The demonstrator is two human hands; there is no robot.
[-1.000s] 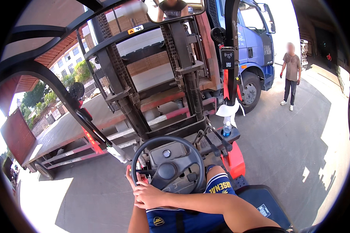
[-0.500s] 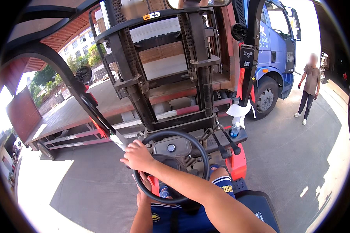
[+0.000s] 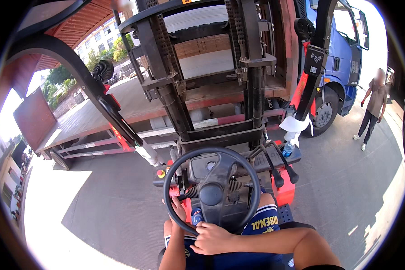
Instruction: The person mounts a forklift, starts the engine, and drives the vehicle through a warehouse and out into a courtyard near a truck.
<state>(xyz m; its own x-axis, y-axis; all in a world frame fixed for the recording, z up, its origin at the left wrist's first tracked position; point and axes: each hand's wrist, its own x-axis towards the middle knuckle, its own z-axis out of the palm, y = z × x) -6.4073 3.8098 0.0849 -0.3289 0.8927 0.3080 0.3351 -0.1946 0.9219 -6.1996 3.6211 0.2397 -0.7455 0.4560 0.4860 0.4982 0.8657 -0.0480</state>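
A black steering wheel [image 3: 258, 198] sits in front of my lap. My right hand [image 3: 212, 238] is closed round its bottom rim, with the forearm crossing from the right. At the lower left of the rim is my left hand [image 3: 178, 212], its fingers curled about the rim near a black lever and partly hidden by it. The wheel's hub [image 3: 211, 194] and spokes show between the two hands. To the right of the wheel, two black-knobbed control levers [image 3: 278, 179] stand untouched.
Ahead rises the forklift mast [image 3: 177, 108], close to a flatbed trailer [image 3: 99, 117] with a stacked load. A blue truck cab [image 3: 342, 58] stands at the right. Beyond it a person [image 3: 374, 108] is on the ground. A water bottle [image 3: 288, 148] rests by the right post.
My right hand has swept from the wheel's upper left down to its bottom, and the wheel has turned. In the view, the mast, truck and person have shifted right.
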